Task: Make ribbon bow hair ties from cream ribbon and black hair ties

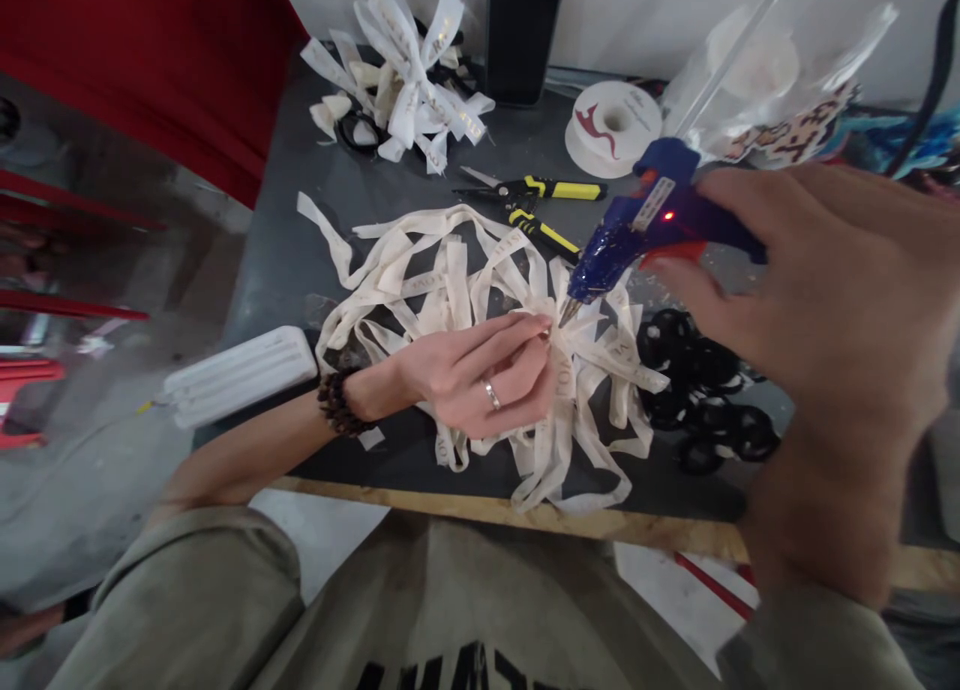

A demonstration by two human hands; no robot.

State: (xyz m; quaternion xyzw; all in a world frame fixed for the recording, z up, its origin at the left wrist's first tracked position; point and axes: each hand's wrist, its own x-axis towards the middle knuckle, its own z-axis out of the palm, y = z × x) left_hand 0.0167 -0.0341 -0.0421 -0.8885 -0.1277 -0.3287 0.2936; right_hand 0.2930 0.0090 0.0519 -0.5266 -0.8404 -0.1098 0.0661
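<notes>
My right hand (pixel 832 280) grips a blue hot glue gun (pixel 634 215) with a red trigger and a lit red light. The gun's nozzle points down and left, its tip close beside my left fingertips. My left hand (pixel 487 375), with a ring on one finger, is closed in a pinch on a cream ribbon bow (pixel 566 370) with printed lettering. Exactly what sits between the fingertips is partly hidden. More loose cream ribbon (pixel 427 285) lies tangled under and behind my left hand.
Yellow-and-black snips (pixel 555 188) lie open behind the ribbons, near a white ribbon spool (pixel 615 125). Finished-looking white bows (pixel 416 70) are piled at the back left. Black hair ties (pixel 701 390) lie at the right. A white power strip-like block (pixel 240 375) rests at the left edge.
</notes>
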